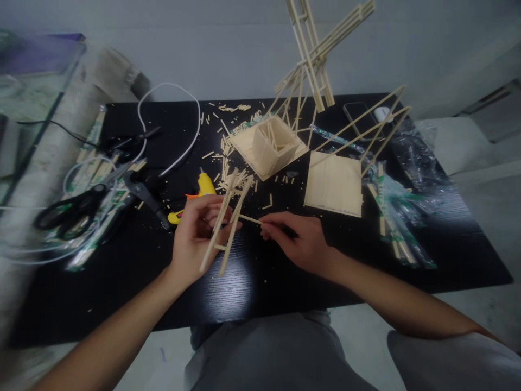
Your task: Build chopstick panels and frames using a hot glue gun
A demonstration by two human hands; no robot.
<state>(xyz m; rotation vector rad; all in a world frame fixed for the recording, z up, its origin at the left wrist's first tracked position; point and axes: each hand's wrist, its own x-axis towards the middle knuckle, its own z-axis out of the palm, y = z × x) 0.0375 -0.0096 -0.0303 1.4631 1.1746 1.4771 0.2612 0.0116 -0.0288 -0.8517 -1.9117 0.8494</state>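
Observation:
My left hand [199, 233] is closed around a narrow frame of wooden sticks [229, 239], two long rails joined by short crosspieces, held tilted above the table. Between the thumb and fingers of my right hand [299, 239] a thin wooden stick [250, 219] is pinched. Its far end reaches the frame; whether it touches is too small to tell. Just behind my left hand lies a yellow glue gun [205, 184]. Farther back stands a windmill-like model of sticks [311, 65], its blades rising over a square wooden box [274, 144] on a flat base.
A flat wooden panel [334, 184] with upright stick legs sits right of the box. Black scissors [69, 212], a white cable [198, 125] and packaged sticks [91, 244] lie left. Cut stick pieces [228, 146] litter the middle; plastic wrappers [401, 212] and a phone [360, 119] are right.

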